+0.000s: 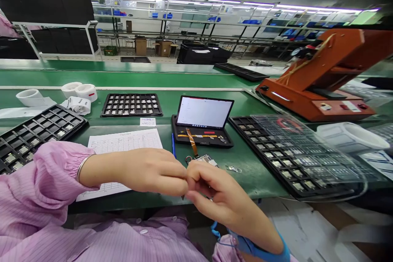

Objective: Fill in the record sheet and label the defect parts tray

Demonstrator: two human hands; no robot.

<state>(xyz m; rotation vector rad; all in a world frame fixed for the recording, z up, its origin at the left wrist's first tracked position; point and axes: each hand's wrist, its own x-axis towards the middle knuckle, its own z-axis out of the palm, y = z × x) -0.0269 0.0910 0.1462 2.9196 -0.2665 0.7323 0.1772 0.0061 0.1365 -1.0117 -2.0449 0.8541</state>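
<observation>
My left hand (153,172) and my right hand (217,192) meet fingertip to fingertip over the bench's front edge. Both are closed in a pinch, and what they hold, if anything, is hidden by the fingers; only a small dark tip shows below them. Just behind lies a circuit board (207,159), partly covered by my right hand. An orange flex cable (192,143) runs from it to a tablet screen (205,112), which is lit and propped in a black tray (202,141). To the right of the board sits a small clear-ended part (233,169).
Black compartment trays with small parts stand at left (39,131), back (132,104) and right (276,159), the right one partly under clear plastic lids (307,147). A printed form (125,141), a blue pen (173,145), tape rolls (86,91) and an orange machine (325,77) surround them.
</observation>
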